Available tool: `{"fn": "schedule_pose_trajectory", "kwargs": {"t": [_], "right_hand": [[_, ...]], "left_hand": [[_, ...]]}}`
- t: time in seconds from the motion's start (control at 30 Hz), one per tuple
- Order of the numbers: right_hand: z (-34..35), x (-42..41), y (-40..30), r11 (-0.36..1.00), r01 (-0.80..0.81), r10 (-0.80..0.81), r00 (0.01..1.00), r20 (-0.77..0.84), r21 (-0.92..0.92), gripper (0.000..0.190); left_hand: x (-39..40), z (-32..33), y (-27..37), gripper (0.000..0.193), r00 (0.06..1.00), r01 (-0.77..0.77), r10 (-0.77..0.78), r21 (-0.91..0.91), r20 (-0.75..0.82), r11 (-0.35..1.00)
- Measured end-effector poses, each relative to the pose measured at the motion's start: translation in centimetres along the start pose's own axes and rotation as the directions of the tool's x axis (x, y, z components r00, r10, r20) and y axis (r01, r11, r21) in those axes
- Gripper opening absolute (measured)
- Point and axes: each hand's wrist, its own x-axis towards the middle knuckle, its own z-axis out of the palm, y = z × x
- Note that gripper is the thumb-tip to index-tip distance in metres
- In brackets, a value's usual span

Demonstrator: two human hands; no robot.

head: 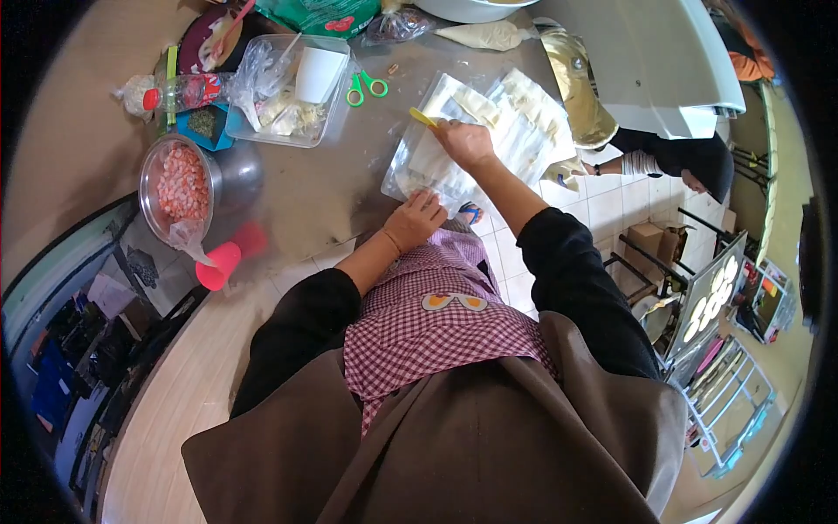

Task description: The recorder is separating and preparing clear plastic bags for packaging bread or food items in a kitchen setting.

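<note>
My right hand (465, 143) is closed on a small yellow-handled tool (422, 117), held above pale, flat sheets (448, 154) on clear plastic. What the tool's far end looks like is hidden by the hand. At the near edge of the plastic, my left hand (419, 219) rests with its fingertips on the sheet; whether it pinches the plastic cannot be told. More pale folded pieces (527, 98) lie in a row behind and to the right. Green-handled scissors (364, 88) lie on the metal table (294, 190), left of the sheets.
A clear plastic tub (288, 139) holds bags and a white cup (321, 75). At left stand a steel bowl of chopped pink pieces (182, 183), a plastic bottle (190, 92) and a pink cup (219, 265). A filled piping bag (488, 35) lies behind. Another person (704, 164) is at right.
</note>
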Motion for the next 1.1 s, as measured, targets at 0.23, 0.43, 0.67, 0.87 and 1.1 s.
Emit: {"fn": "schedule_pose_trajectory", "kwargs": {"t": [0.23,0.43,0.67,0.87,1.1], "right_hand": [[-0.1,1.2,0.7,0.997,-0.079,0.077,0.995,-0.056,-0.027,0.03],[0.1,1.6,1.2,0.992,-0.124,0.123,0.984,-0.129,-0.004,0.026],[1.5,-1.5,1.0,0.996,-0.073,0.057,0.966,-0.253,-0.057,0.028],[0.0,-5.3,1.2,0.999,-0.048,0.048,0.997,-0.065,0.004,0.024],[0.0,-4.7,1.6,0.998,-0.06,0.063,0.991,-0.121,0.032,0.021]], "left_hand": [[0.2,-0.2,0.2,0.018,0.999,0.031,-0.031,0.015,0.038,0.999],[0.8,-0.8,0.2,0.02,1.0,0.002,-0.001,-0.013,0.019,1.0],[3.7,-3.6,-0.4,0.016,0.875,0.483,-0.422,-0.385,0.237,0.787],[7.7,-3.4,-4.9,0.031,0.702,0.695,-0.71,-0.163,-0.058,0.701],[9.0,0.5,-9.5,0.032,0.506,0.811,-0.862,-0.363,0.037,0.46]]}}
